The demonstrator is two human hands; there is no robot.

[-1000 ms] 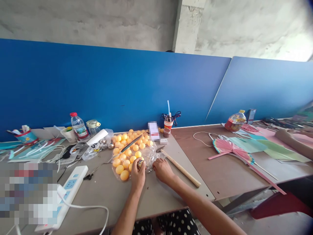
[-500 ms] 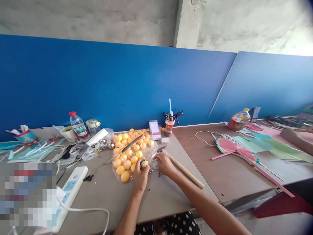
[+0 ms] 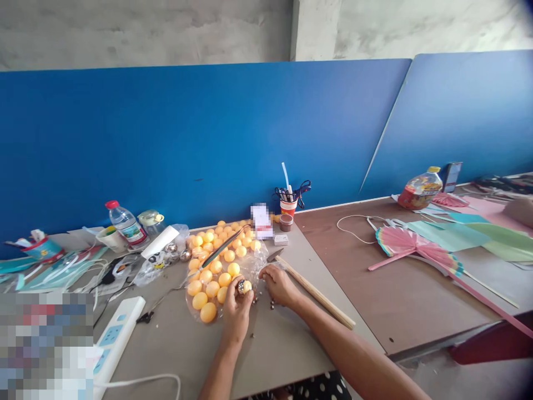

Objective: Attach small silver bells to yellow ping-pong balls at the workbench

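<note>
My left hand (image 3: 237,311) is closed around a small ball (image 3: 244,286), pale yellow on one side and covered with shiny dark silvery beads on the other. To its right, my right hand (image 3: 280,283) has its fingers pinched together at the clear plastic; what they hold, if anything, is too small to make out. A few small metallic beads (image 3: 272,305) lie on the table below the right fingers. Just beyond the left hand, many orange balls (image 3: 208,312) lie in a clear plastic bag, with a dark slim tool (image 3: 222,248) resting across them.
Wooden sticks (image 3: 318,291) lie right of my right hand, near a pointed blade (image 3: 275,255). A white power strip (image 3: 120,333) is at left. A cup of pens (image 3: 288,207) stands at the back. A pink paper fan (image 3: 400,241) and another person's hand (image 3: 518,211) are at right.
The camera view has tilted and shifted slightly. Both hands stay in nearly the same places, the left still holding the beaded ball and the right still pinched by the plastic.
</note>
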